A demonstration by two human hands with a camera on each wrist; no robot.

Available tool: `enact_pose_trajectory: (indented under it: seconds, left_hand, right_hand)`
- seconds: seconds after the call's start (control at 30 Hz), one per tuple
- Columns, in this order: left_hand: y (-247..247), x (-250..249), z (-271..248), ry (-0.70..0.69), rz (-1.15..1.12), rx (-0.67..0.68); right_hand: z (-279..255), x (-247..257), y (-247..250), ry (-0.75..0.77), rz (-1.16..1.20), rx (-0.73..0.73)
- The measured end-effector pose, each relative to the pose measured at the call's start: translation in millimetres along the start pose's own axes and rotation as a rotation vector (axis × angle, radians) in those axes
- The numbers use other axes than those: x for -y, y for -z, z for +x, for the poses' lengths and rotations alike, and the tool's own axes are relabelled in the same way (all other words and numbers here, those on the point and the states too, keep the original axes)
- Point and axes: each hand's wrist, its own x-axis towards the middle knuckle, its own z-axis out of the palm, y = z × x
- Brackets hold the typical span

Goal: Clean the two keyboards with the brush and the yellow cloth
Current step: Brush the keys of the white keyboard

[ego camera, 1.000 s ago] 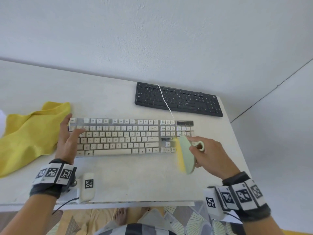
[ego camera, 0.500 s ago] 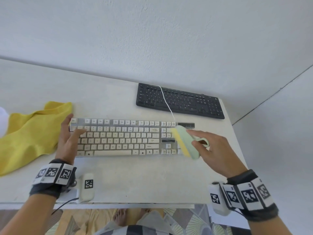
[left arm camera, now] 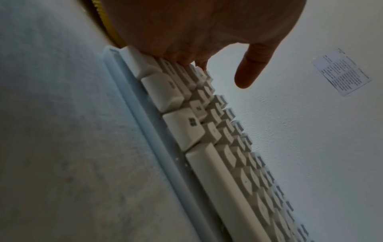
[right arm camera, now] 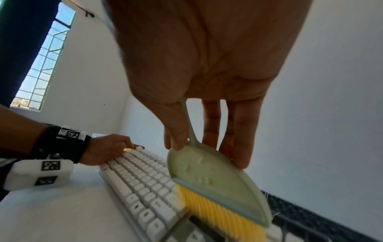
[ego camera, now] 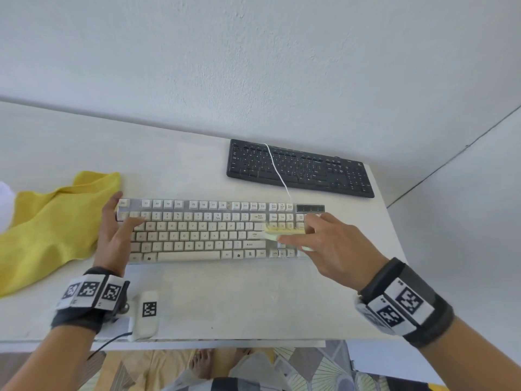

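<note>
Yellow bristles of the brush [ego camera: 284,232] press onto the keys of the white keyboard [ego camera: 197,231], near its right end, just left of the number pad. The right hand [ego camera: 329,249] pinches the brush: in the right wrist view the thumb [right arm camera: 174,135] sits on one side of the thin pale green handle and the fingers [right arm camera: 238,139] lie along the back of the brush [right arm camera: 215,185], palm down, wrist raised off the desk [ego camera: 225,300]. That view also shows the brush tilted, bristles angled down to the keys, which the head view blurs.

At the keyboard's left end the left hand [ego camera: 115,235] lies flat, fingers straight and slightly spread, palm resting on the lower-left keys and the thumb reaching across the number row. From the left wrist view the palm [left arm camera: 196,29] touches the edge keys of the white keyboard [left arm camera: 207,147] while one finger [left arm camera: 253,68] stands clear above them; a strip of yellow shows beside the hand.

Just left of that hand, the yellow cloth [ego camera: 50,227] lies crumpled on the desk, its edge next to the keyboard's corner. The black keyboard [ego camera: 301,169] sits farther back toward the wall [ego camera: 253,66], apart from the white one, with a thin white cable [ego camera: 277,173] crossing it. Only the right wrist view takes in a barred window [right arm camera: 41,65], and only the left wrist view a small printed paper label [left arm camera: 342,72] on the wall. No container appears on the desk.
</note>
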Motion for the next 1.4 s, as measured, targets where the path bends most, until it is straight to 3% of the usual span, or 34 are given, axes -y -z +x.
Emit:
enact_pose_trajectory:
  seconds: [0.17,0.33,0.5,0.57,0.7,0.8,0.9,1.03,1.1,1.17,1.27,1.3,1.33,1.4]
  left_hand:
    - [-1,0,-1,-0.001,-0.008,-0.004]
    - [2,3,0,-0.003,-0.001,-0.007]
    - [0,0,-2,-0.013,-0.002,-0.014]
    - [0,-1,-3,-0.015,-0.002,-0.014]
    - [-1,-3,-3,-0.016,-0.001,-0.010]
    - [-2,-3,-4,-0.019,0.000,-0.018]
    - [-1,-5,-4,-0.007,0.001,-0.010]
    - [-2,-3,-3,-0.012,0.008,-0.013]
    - [-1,-2,-2,-0.021,0.008,-0.019]
    - [-1,0,0,-0.014,0.007,-0.016]
    - [2,1,1,-0.004,0.006,-0.016]
    - [3,1,1,-0.001,0.005,-0.012]
    - [3,1,1,0.000,0.002,-0.010]
    - [3,2,1,-0.001,0.002,-0.011]
  right_hand:
    - [-5,-15,13,-0.192,-0.015,0.085]
    - [-5,-1,16,-0.147,0.100,0.044]
    - [-10,-20,8,-0.279,0.064,0.123]
    - [-10,-25,13,-0.291,0.198,0.025]
    - [1,-21,4,-0.354,0.492,-0.522]
    - [12,-13,-17,-0.460,0.659,-0.681]
    - [6,-1,-44,-0.504,0.733,-0.560]
    - [-17,-2,-31,-0.577,0.765,-0.152]
    - [-24,-8,-14,-0.557,0.764,-0.023]
    - [-24,-10,-5,-0.529,0.704,-0.147]
    - [-14,-10,-11,-0.488,0.634,-0.541]
    - [-11,-10,-17,-0.473,0.655,-0.603]
    - [-8,-9,-24,-0.459,0.674,-0.613]
    - [-8,-5,-40,-0.453,0.707,-0.495]
